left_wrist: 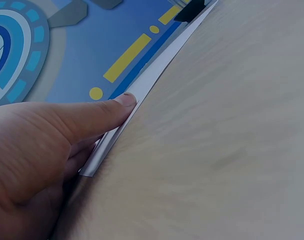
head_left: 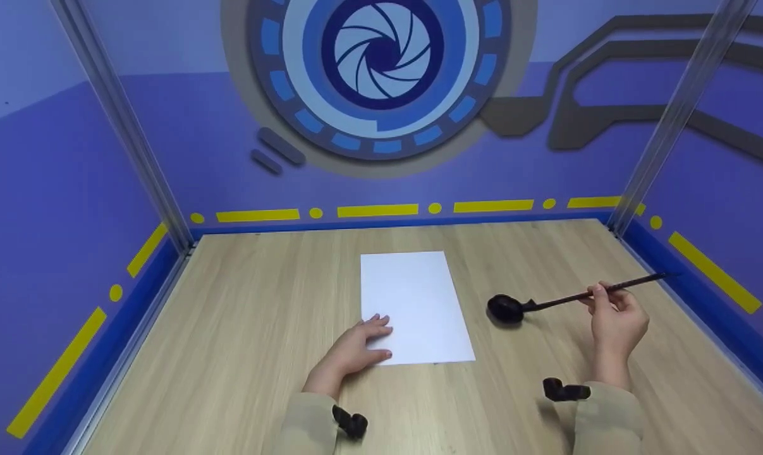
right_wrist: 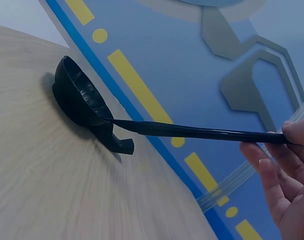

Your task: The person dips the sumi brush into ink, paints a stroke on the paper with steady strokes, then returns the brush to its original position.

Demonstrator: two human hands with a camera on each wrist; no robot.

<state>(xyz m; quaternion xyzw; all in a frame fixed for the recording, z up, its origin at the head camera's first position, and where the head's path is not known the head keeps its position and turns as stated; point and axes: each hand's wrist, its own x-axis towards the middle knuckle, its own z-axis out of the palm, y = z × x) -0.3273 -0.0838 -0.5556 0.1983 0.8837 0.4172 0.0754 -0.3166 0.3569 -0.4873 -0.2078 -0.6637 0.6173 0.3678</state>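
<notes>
My left hand [head_left: 354,349] rests on the lower left edge of a white sheet of paper [head_left: 413,291], fingers spread loosely; in the left wrist view the thumb [left_wrist: 125,99] lies along the paper's near edge. Right of the paper stands a small round black dish [head_left: 504,309] with a short stubby spout or handle. My right hand [head_left: 618,325] pinches the thin dark shaft of a writing brush [head_left: 564,299] between thumb and fingers. In the right wrist view the brush's black tip [right_wrist: 123,123] meets the dish's rim. What the dish holds cannot be made out.
Both lie on a light wooden tabletop [head_left: 261,316]. Blue and purple printed walls [head_left: 166,145] enclose its back and sides, with metal posts [head_left: 128,133] at the back corners. A black camera mount sits on each wrist [head_left: 351,422].
</notes>
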